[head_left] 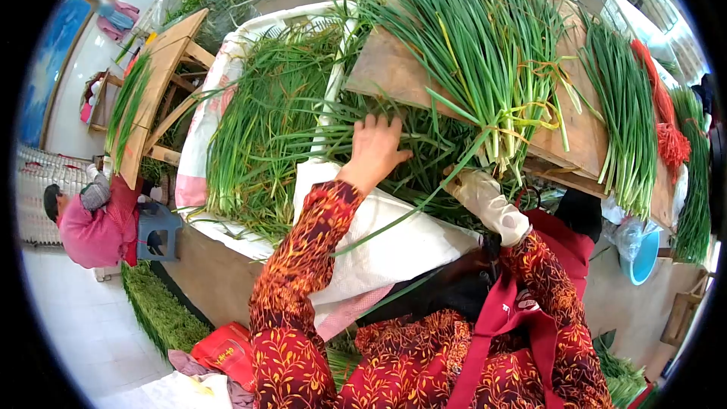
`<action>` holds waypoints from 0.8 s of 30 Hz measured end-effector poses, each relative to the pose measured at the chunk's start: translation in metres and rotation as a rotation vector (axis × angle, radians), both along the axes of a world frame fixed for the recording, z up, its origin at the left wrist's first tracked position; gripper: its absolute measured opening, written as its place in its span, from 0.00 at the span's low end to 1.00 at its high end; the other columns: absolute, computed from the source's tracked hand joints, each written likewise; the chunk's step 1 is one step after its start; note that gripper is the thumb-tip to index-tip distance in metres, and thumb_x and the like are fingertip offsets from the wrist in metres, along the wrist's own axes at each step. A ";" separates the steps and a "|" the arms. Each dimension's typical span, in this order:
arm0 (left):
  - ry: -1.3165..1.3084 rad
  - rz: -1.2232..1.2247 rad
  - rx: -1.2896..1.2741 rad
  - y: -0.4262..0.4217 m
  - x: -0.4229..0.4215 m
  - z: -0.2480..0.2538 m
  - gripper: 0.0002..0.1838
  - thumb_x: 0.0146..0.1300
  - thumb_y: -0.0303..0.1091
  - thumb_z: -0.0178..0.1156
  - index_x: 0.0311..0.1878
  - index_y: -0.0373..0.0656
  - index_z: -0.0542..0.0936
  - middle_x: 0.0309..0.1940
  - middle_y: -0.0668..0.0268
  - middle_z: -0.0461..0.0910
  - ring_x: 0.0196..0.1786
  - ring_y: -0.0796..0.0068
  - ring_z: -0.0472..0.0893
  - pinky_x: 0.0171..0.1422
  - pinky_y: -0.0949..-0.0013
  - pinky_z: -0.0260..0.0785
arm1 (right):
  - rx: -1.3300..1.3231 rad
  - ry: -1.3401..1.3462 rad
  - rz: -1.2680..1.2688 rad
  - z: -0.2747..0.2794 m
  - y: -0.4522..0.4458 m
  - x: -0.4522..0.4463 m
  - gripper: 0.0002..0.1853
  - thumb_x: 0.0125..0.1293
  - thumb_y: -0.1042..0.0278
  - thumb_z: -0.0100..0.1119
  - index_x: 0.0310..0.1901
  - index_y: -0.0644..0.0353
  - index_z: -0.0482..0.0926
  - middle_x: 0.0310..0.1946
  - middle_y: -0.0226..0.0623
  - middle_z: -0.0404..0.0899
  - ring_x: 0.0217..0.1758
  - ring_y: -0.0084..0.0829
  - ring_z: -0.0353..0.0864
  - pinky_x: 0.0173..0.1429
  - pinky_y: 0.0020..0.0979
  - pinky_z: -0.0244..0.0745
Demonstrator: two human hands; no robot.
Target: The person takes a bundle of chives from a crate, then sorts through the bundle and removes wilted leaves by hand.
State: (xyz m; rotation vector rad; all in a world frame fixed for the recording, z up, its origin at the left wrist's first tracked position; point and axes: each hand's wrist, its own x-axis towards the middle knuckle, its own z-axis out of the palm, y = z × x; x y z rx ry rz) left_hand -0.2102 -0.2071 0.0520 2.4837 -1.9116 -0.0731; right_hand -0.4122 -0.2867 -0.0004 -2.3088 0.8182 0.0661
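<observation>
My bare left hand lies palm down with its fingers spread on loose, long green leaves that look like garlic chives. My right hand wears a pale glove, its fingers curled together beside the table edge. One long green stalk passes at the gloved fingertips and slants down to the left; the grip is partly hidden. Just above my right hand, a large bundle of garlic chives rests on the wooden board, white stem ends toward me.
A white basket full of loose greens stands left, draped with a white sack. Another bundle and red strings lie right. A person in pink sits far left; a blue basin stands lower right.
</observation>
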 end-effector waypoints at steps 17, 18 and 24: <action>0.282 0.527 -0.722 0.134 0.095 0.115 0.12 0.60 0.31 0.54 0.46 0.40 0.75 0.31 0.68 0.74 0.30 0.79 0.70 0.34 0.77 0.63 | 0.053 0.092 0.093 -0.090 -0.002 -0.078 0.25 0.58 0.49 0.50 0.49 0.60 0.71 0.43 0.45 0.76 0.46 0.43 0.75 0.50 0.38 0.69; 0.417 0.593 -0.785 0.143 0.088 0.124 0.12 0.61 0.31 0.52 0.46 0.37 0.74 0.33 0.67 0.73 0.31 0.80 0.68 0.34 0.78 0.61 | 0.017 0.114 0.107 -0.112 0.002 -0.071 0.25 0.57 0.48 0.51 0.49 0.60 0.71 0.43 0.46 0.76 0.46 0.42 0.76 0.50 0.37 0.69; 0.544 0.650 -0.878 0.176 0.048 0.135 0.11 0.63 0.30 0.50 0.48 0.39 0.71 0.27 0.71 0.71 0.24 0.87 0.64 0.26 0.82 0.54 | -0.033 0.347 0.301 -0.157 0.014 -0.048 0.18 0.54 0.53 0.54 0.41 0.57 0.76 0.33 0.40 0.80 0.37 0.41 0.80 0.40 0.37 0.74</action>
